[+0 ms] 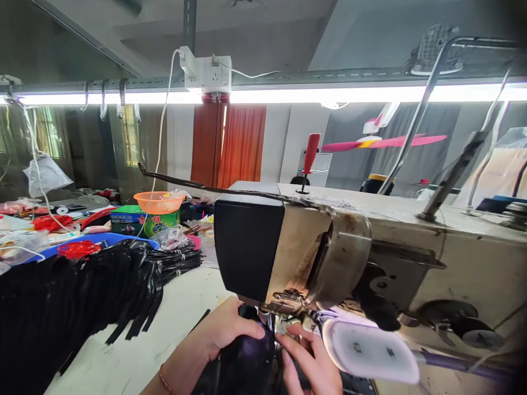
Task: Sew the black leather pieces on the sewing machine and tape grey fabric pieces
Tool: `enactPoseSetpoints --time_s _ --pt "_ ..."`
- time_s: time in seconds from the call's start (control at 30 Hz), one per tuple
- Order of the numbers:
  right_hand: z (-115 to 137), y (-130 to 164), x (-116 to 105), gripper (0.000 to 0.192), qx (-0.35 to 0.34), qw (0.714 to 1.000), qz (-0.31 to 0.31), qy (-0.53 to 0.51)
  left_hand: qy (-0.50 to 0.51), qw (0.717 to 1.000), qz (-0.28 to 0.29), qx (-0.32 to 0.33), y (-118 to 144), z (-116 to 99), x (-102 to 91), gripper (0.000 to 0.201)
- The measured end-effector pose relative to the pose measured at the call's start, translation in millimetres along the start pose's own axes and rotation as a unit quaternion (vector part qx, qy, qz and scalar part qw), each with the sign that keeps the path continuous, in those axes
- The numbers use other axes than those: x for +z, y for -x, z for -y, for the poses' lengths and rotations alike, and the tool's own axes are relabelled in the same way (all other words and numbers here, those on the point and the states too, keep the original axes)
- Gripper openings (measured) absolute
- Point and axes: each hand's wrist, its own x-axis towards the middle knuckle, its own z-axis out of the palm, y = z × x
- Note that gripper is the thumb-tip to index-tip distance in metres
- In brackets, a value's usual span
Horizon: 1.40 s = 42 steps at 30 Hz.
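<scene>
Low in the head view, a glossy black leather-like piece (247, 359) lies under the needle area of a sewing machine (349, 241). My left hand (224, 332) grips it from the left, thumb pressed on top and the other fingers partly hidden behind it. On the other side, my right hand (308, 359) holds the piece's right edge with bent fingers close to the presser foot (269, 321). The fingertips of both hands are near the needle. A white oval lamp (370, 351) glows just right of my right hand.
Many black strips (82, 296) are heaped on the white table (181, 307) at left. Behind them are a blue tray (111, 238), a green box (127, 219) and an orange basket (158, 203). A red-handled screwdriver (312, 153) stands upright on the machine.
</scene>
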Motion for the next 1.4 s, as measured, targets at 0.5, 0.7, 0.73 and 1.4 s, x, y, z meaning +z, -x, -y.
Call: enactPoseSetpoints --time_s 0.5,0.7,0.73,1.4 --pt "-26.0 -5.5 -13.7 0.035 -0.163 0.981 0.064 0.084 0.016 0.999 0.009 -0.031 -4.6 -4.9 -1.4 0.039" --pt "-24.9 -4.5 -12.8 0.034 -0.153 0.981 0.069 0.093 0.042 0.998 0.019 -0.040 -8.7 0.5 -2.2 0.038" --pt "-24.8 -4.5 -12.6 0.034 -0.151 0.982 0.068 0.093 0.051 0.998 0.022 -0.037 -9.4 1.5 -2.5 0.040" --pt "-27.5 -1.8 -12.2 0.027 -0.109 0.987 0.078 0.086 0.053 0.996 0.063 -0.018 -9.3 -0.3 -8.7 0.038"
